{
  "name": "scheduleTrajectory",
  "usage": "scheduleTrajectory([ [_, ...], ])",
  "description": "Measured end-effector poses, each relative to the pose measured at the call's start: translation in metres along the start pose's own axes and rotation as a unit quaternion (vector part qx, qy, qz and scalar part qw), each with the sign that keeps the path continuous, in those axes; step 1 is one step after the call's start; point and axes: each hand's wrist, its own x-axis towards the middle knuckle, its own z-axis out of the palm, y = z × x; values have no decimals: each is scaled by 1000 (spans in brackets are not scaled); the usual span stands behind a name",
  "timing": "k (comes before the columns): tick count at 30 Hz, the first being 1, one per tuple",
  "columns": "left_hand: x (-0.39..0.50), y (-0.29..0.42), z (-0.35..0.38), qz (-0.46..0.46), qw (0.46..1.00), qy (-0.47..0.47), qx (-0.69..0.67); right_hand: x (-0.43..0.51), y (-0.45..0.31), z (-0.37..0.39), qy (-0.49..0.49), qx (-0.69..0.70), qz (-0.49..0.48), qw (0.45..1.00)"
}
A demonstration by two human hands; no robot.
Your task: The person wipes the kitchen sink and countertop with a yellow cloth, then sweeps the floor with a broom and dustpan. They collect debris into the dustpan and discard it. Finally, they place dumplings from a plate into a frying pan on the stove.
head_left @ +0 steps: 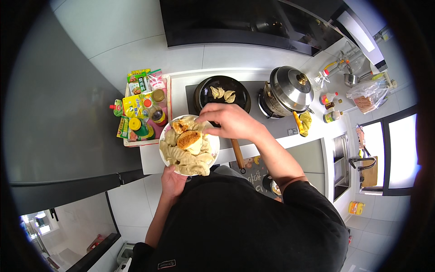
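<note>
My left hand [174, 182] grips the near rim of a white plate [215, 149] from below. Dumplings [180, 154] are heaped on the plate, most of them pale, and two pieces have browned, fried faces, the larger being a browned dumpling [189, 140]. Over the plate's far right side reaches my right hand [231, 120], its fingertips and thumb at a pale dumpling [195, 125]; whether they pinch it is unclear. Behind that hand a dark frying pan [217, 81] sits on the hob, partly covered by it. Several dumplings [222, 94] lie in the pan, whose wooden handle [237, 153] points towards me.
Left of the pan, a box [169, 98] holds seasoning packets, jars and bottles. A lidded steel pot [289, 90] with a yellow handle stands on the right burner. Bottles [328, 98] and a plastic bag [367, 95] line the right counter, before the sink [341, 166]. The range hood [238, 23] overhangs the back.
</note>
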Motion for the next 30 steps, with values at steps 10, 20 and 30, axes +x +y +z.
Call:
scheduleTrajectory([
  [10,2,0,18,-10,999,-1,48,58,12,9,-43,40,-59,996],
  [20,8,-4,21,-16,998,-9,53,81,-9,30,-149,-83,9,985],
  [30,14,-9,-1,-16,1000,4,10,76,27,8,-166,347,121,915],
])
